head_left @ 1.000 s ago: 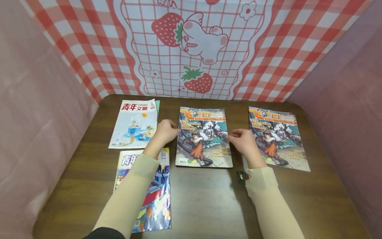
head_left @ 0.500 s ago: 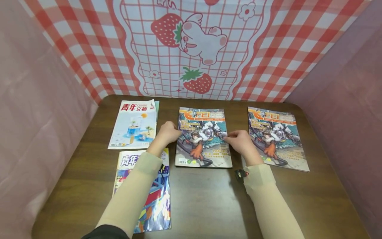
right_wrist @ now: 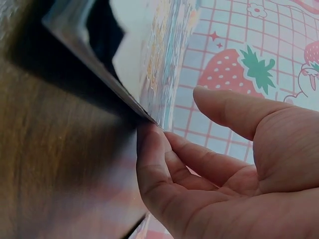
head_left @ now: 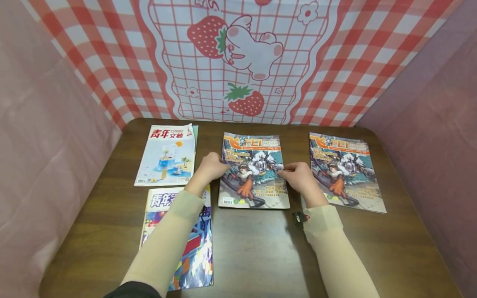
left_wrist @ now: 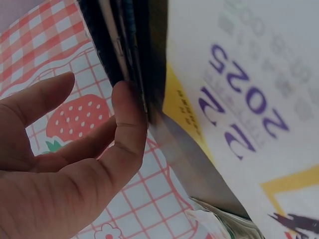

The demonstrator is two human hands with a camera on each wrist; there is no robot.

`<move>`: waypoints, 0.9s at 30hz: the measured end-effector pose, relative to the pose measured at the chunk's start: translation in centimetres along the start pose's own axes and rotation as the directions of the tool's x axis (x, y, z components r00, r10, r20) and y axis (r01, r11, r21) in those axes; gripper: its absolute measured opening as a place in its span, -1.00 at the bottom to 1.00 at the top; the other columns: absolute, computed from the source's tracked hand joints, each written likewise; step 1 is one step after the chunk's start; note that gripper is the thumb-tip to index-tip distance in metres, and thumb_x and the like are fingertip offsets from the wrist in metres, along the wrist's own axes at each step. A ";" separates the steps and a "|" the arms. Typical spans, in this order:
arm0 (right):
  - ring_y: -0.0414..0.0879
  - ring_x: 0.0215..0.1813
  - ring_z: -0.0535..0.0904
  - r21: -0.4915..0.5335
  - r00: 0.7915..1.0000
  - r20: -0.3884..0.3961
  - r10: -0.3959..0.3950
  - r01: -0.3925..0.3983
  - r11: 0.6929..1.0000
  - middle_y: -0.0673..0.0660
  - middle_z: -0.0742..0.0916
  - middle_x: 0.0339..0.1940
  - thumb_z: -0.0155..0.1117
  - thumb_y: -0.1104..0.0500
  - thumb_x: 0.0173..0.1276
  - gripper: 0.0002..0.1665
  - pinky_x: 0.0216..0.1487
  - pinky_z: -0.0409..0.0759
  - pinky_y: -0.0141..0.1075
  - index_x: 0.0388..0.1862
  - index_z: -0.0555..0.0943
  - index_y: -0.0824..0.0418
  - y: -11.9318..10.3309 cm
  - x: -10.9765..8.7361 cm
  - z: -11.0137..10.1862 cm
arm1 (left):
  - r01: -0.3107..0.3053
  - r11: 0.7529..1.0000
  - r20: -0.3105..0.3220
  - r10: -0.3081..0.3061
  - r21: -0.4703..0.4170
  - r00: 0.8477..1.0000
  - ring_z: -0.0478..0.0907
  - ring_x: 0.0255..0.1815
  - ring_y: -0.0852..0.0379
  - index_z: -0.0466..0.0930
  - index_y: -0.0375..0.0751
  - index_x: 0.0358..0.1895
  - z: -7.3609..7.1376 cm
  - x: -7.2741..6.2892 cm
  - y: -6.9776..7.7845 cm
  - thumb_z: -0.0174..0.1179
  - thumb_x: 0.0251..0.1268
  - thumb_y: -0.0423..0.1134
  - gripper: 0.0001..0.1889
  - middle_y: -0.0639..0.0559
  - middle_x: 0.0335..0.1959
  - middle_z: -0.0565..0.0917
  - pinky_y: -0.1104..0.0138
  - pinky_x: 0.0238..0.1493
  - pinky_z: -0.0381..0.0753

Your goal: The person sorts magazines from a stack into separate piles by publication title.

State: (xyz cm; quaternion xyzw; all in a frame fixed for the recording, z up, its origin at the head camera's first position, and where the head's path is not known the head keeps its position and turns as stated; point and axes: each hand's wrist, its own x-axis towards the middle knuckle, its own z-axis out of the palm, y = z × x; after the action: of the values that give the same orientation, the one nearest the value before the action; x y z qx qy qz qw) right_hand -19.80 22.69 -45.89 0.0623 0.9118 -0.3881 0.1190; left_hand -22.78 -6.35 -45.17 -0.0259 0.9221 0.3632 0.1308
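Observation:
A glossy comic-style magazine (head_left: 257, 178) lies flat in the middle of the table, with several page edges stacked beneath its cover. At its left edge rests my left hand (head_left: 209, 169); in the left wrist view a bent finger (left_wrist: 130, 124) touches the stacked edges while the thumb stands apart. Against its right edge is my right hand (head_left: 300, 179). The right wrist view has a bent finger (right_wrist: 152, 159) touching the bottom corner of the edge, thumb lifted away. Neither hand pinches the magazine.
A matching magazine (head_left: 346, 174) lies slightly turned at right. On the left are a white-covered magazine (head_left: 165, 157) over another one and, nearer, a colourful magazine (head_left: 199, 260) partly under my left forearm. A checked cloth (head_left: 246, 62) hangs behind the wooden table (head_left: 253, 256).
My left hand has shifted slightly right and nearer along the middle magazine's left edge. The right hand stays at the right edge, and the magazines look unmoved.

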 end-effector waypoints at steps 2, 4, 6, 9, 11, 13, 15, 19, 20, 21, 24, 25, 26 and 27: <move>0.30 0.23 0.53 0.001 1.000 -0.001 -0.001 0.001 1.000 0.43 0.62 0.21 0.25 0.04 0.50 -0.42 0.18 0.54 0.10 0.28 0.55 0.46 0.0 0.0 0.0 | -0.010 1.000 -0.014 0.010 -0.015 1.000 0.60 -0.10 -0.18 0.65 -0.41 -0.17 0.0 0.0 0.1 0.37 0.27 -0.13 -0.66 -0.26 -0.13 0.67 0.06 -0.02 0.63; 0.30 0.23 0.53 0.008 1.000 0.005 0.000 0.000 1.000 0.43 0.62 0.21 0.24 0.05 0.51 -0.42 0.18 0.54 0.11 0.29 0.54 0.46 0.0 0.0 -0.1 | -0.017 0.998 -0.016 0.016 -0.053 1.000 0.61 -0.07 -0.19 0.62 -0.45 -0.06 0.0 -0.1 0.2 0.37 0.28 -0.16 -0.63 -0.30 -0.06 0.65 0.08 -0.05 0.66; 0.30 0.23 0.53 0.018 1.000 0.015 0.002 -0.002 1.000 0.44 0.61 0.22 0.23 0.05 0.52 -0.42 0.17 0.55 0.11 0.31 0.53 0.46 0.0 0.0 -0.1 | -0.015 0.994 0.000 0.015 -0.107 1.000 0.61 -0.07 -0.20 0.54 -0.48 0.05 0.0 -0.1 0.2 0.36 0.28 -0.21 -0.57 -0.34 0.02 0.60 0.12 -0.14 0.71; 0.29 0.22 0.54 0.028 1.000 0.027 0.005 -0.006 1.000 0.43 0.61 0.22 0.22 0.05 0.53 -0.42 0.16 0.56 0.11 0.32 0.52 0.45 0.0 0.0 -0.2 | 0.001 0.983 0.039 0.006 -0.184 0.999 0.63 -0.16 -0.18 0.43 -0.51 0.15 0.1 -0.1 0.2 0.35 0.28 -0.27 -0.51 -0.40 0.07 0.55 0.22 -0.37 0.74; 0.28 0.21 0.55 0.030 1.000 0.027 0.002 -0.003 1.000 0.42 0.62 0.21 0.23 0.04 0.53 -0.42 0.15 0.56 0.10 0.32 0.53 0.44 0.0 0.0 -0.1 | 0.000 0.979 0.047 0.009 -0.202 0.999 0.63 -0.22 -0.15 0.40 -0.52 0.21 0.1 -0.1 0.1 0.36 0.25 -0.30 -0.46 -0.41 0.08 0.54 0.26 -0.43 0.72; 0.28 0.20 0.56 0.031 1.000 0.020 -0.002 0.001 1.000 0.42 0.63 0.19 0.24 0.04 0.52 -0.43 0.14 0.57 0.09 0.30 0.54 0.44 0.0 0.1 -0.1 | -0.013 0.979 0.038 0.021 -0.203 0.999 0.63 -0.25 -0.14 0.39 -0.54 0.27 0.2 0.0 0.1 0.37 0.22 -0.33 -0.40 -0.42 0.09 0.55 0.25 -0.41 0.71; 0.28 0.19 0.57 0.034 1.000 0.011 -0.016 0.016 0.999 0.42 0.64 0.18 0.25 0.05 0.51 -0.43 0.14 0.57 0.09 0.29 0.54 0.46 0.1 0.1 -0.1 | -0.031 0.980 0.022 0.036 -0.194 0.999 0.63 -0.22 -0.13 0.38 -0.55 0.32 0.2 0.0 0.0 0.38 0.20 -0.34 -0.36 -0.41 0.11 0.56 0.22 -0.32 0.71; 0.29 0.19 0.57 0.054 1.000 0.004 -0.025 0.025 0.998 0.43 0.64 0.17 0.26 0.07 0.50 -0.43 0.14 0.57 0.09 0.28 0.55 0.47 0.3 0.1 0.0 | -0.038 0.974 0.015 0.042 -0.224 0.999 0.62 -0.15 -0.13 0.36 -0.54 0.35 0.4 0.0 0.0 0.37 0.18 -0.40 -0.34 -0.39 0.12 0.56 0.17 -0.20 0.71; 0.29 0.19 0.56 0.058 1.000 0.006 -0.025 0.024 0.998 0.43 0.64 0.17 0.26 0.07 0.50 -0.43 0.15 0.57 0.09 0.29 0.54 0.47 0.4 0.1 0.0 | -0.033 0.970 0.018 0.038 -0.241 0.999 0.62 -0.16 -0.13 0.36 -0.53 0.35 0.4 0.1 -0.1 0.36 0.18 -0.42 -0.34 -0.38 0.11 0.56 0.17 -0.22 0.71; 0.28 0.20 0.56 0.063 1.000 0.008 -0.020 0.020 0.998 0.43 0.64 0.18 0.26 0.07 0.50 -0.43 0.16 0.56 0.09 0.30 0.54 0.46 0.4 0.1 0.0 | -0.026 0.965 0.023 0.033 -0.261 0.999 0.62 -0.17 -0.13 0.35 -0.52 0.35 0.5 0.0 -0.1 0.36 0.17 -0.44 -0.34 -0.38 0.09 0.56 0.17 -0.25 0.72; 0.28 0.21 0.55 0.070 1.000 0.018 -0.013 0.011 0.998 0.43 0.63 0.20 0.26 0.07 0.51 -0.43 0.16 0.56 0.10 0.31 0.53 0.45 0.6 0.1 0.0 | 0.010 0.943 0.044 0.005 -0.333 0.999 0.64 -0.28 -0.11 0.31 -0.48 0.37 0.6 0.0 -0.1 0.31 0.17 -0.52 -0.34 -0.36 0.03 0.55 0.19 -0.42 0.73; 0.29 0.21 0.55 0.069 1.000 0.021 -0.012 0.011 0.998 0.43 0.63 0.20 0.26 0.07 0.51 -0.42 0.16 0.56 0.10 0.31 0.53 0.45 0.6 0.1 0.0 | 0.021 0.937 0.049 -0.004 -0.348 0.999 0.64 -0.31 -0.10 0.31 -0.48 0.38 0.7 0.0 -0.1 0.30 0.17 -0.53 -0.34 -0.35 0.01 0.55 0.20 -0.45 0.73; 0.29 0.21 0.55 0.070 1.000 0.023 -0.009 0.008 0.998 0.42 0.63 0.21 0.26 0.07 0.51 -0.43 0.16 0.56 0.10 0.31 0.53 0.45 0.7 0.1 0.0 | 0.029 0.935 0.050 -0.012 -0.353 0.999 0.63 -0.33 -0.08 0.31 -0.47 0.38 0.7 -0.1 -0.1 0.29 0.17 -0.54 -0.34 -0.34 0.00 0.56 0.22 -0.48 0.72; 0.28 0.21 0.55 0.071 1.000 0.024 -0.007 0.006 0.997 0.42 0.63 0.21 0.26 0.06 0.51 -0.43 0.16 0.56 0.10 0.31 0.53 0.44 0.7 0.1 0.0 | 0.036 0.933 0.052 -0.018 -0.357 0.998 0.63 -0.34 -0.07 0.32 -0.47 0.38 0.7 -0.1 -0.1 0.29 0.17 -0.54 -0.34 -0.34 -0.01 0.57 0.23 -0.49 0.72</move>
State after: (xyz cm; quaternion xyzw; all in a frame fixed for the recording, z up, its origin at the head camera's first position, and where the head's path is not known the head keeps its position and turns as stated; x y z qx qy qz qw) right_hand -19.78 23.14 -46.43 0.0588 0.8960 -0.4214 0.1266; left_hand -22.54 -5.98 -45.75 -0.0531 0.8368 0.5236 0.1508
